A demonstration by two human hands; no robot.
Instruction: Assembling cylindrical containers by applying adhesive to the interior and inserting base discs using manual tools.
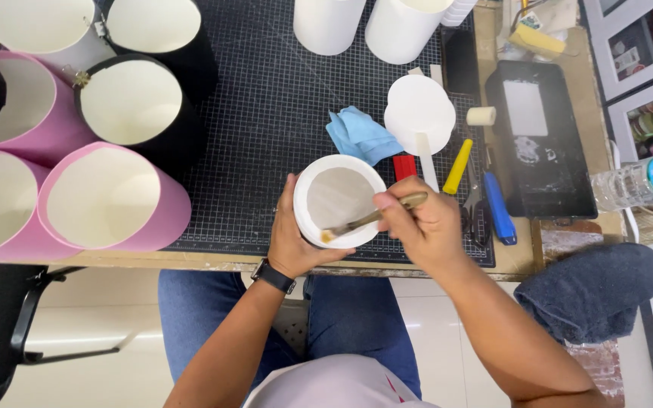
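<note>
White cylinder (339,200) in left-hand fingers (290,198), right-hand fingers (398,205) pinching brush (372,219) inside.

clear plastic bottle (644,183) lying at right edge of bench, blue label band with white print. small yellow-labelled package (536,34) at top right, partly hidden.

1. Worn wooden workbench (508,261), carrying a black gridded cutting mat (266,113).
2. On mat: pink cylindrical boxes (115,200), black cylindrical boxes (145,102), white tubes (364,26), crumpled blue cloth (358,134), yellow-handled tool (457,166), blue-handled tool (499,208).
3. Right of mat: black tray (542,143), clear plastic bottle (640,181).
</note>
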